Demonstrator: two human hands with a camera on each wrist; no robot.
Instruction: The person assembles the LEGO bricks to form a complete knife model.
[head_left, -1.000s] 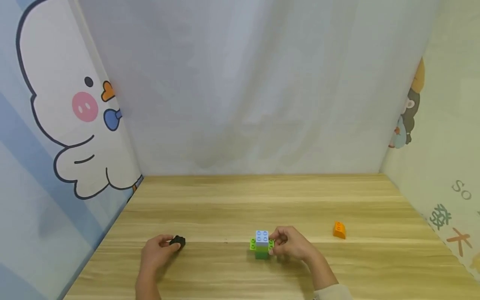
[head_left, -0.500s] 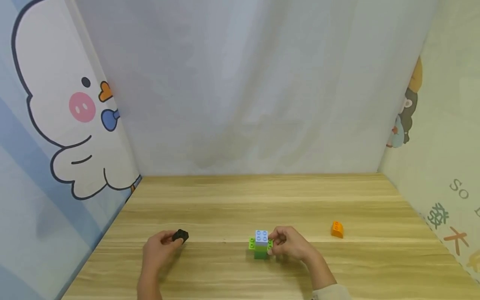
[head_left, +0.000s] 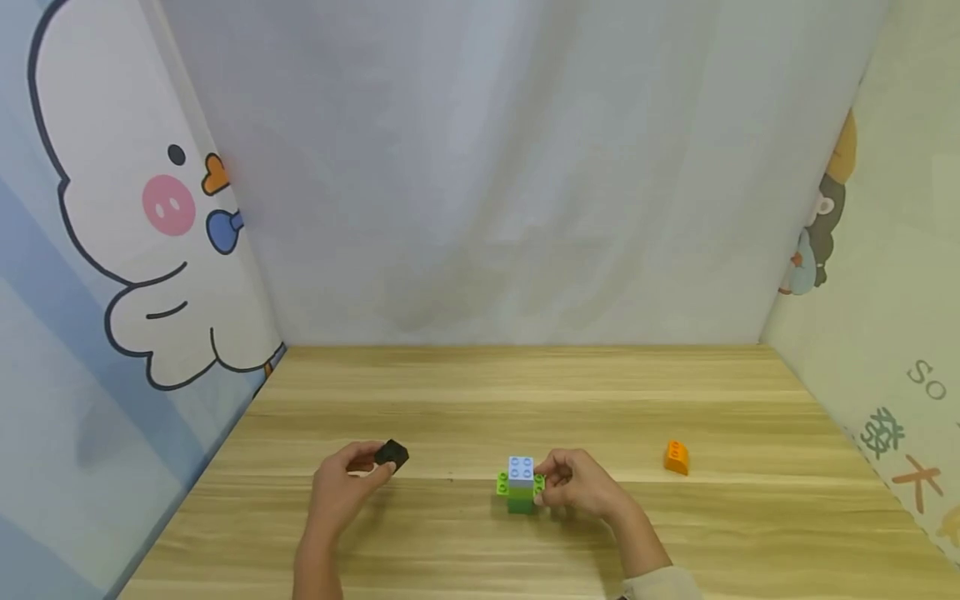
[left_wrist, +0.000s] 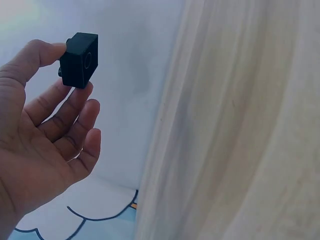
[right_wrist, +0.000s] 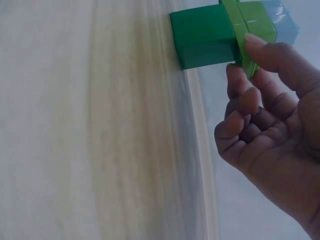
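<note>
My left hand (head_left: 339, 493) pinches a black toy building brick (head_left: 392, 455) between thumb and fingers, left of the middle of the table. The left wrist view shows the thumb on one side of this small black brick (left_wrist: 80, 60) and fingertips beneath it. To the right stands a stack of toy bricks: dark green brick (head_left: 521, 505) at the bottom, lime green pieces above it, a pale blue brick (head_left: 521, 468) on top. With thumb and fingers my right hand (head_left: 585, 485) pinches the right end of the lime green plate (right_wrist: 241, 37) that sticks out sideways.
An orange brick (head_left: 677, 457) with a curved side lies on the wooden table (head_left: 480, 392), right of the right hand. A grey-white curtain (head_left: 480, 183) hangs behind the table, and printed cloths (head_left: 67, 333) flank it on both sides.
The left hand has moved right and slightly away from the body, carrying the black brick closer to the stack. My right hand keeps its hold, almost unmoved.
</note>
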